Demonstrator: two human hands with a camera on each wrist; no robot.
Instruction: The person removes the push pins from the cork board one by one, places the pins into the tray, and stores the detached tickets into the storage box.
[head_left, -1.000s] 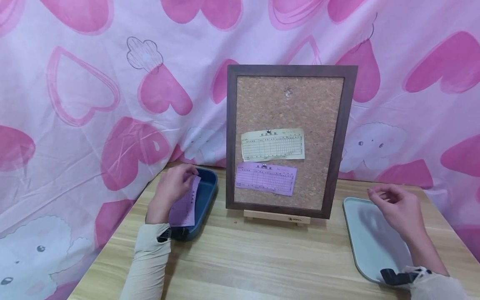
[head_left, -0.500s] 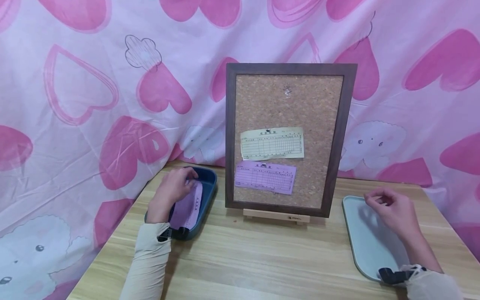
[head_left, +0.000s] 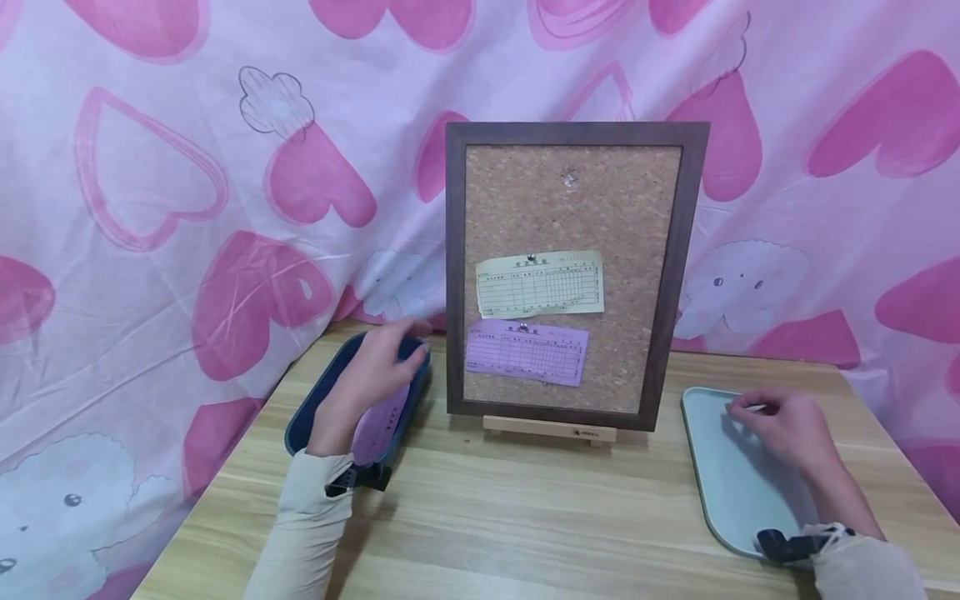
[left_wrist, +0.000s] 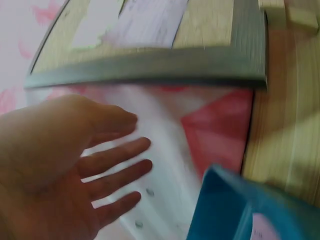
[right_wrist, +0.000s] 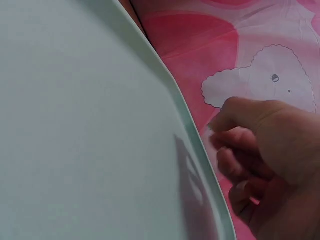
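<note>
Purple paper comes first in the head view: a loose slip (head_left: 377, 427) lies in the blue tray (head_left: 318, 398) at 10 o'clock on the wooden surface (head_left: 562, 517), partly hidden below the left hand (head_left: 373, 367). That hand is over the tray, its fingers held out toward 1 o'clock. Handling the slip well would likely mean taking one long edge between thumb and forefinger, since thin paper could buckle if gathered from the middle. The tray's raised wall seems the likeliest thing to catch a corner. At 2 o'clock the right hand (head_left: 789, 429) hangs over the pale green tray (head_left: 716, 467), fingers loosely curled, nothing visible between them. A framed cork board (head_left: 637, 217) stands at 12 o'clock, bearing a yellow slip (head_left: 540, 285) with a pinned purple slip (head_left: 527, 354) at its 6 o'clock; a clear cluster (head_left: 570, 178) near the board's top is too small to make out. A wooden foot (head_left: 547, 427) juts out beneath.

From the left wrist, the hand is blurred but plainly bare-palmed, fingers straight, with the tray at 5 o'clock and the board's lower bar (left_wrist: 150, 67) across 12. That bar looks worth steering clear of.

From the right wrist, the curled fingers sit at 4 o'clock beside the tray's rim; heart-print cloth (right_wrist: 200, 37) hangs beyond.
</note>
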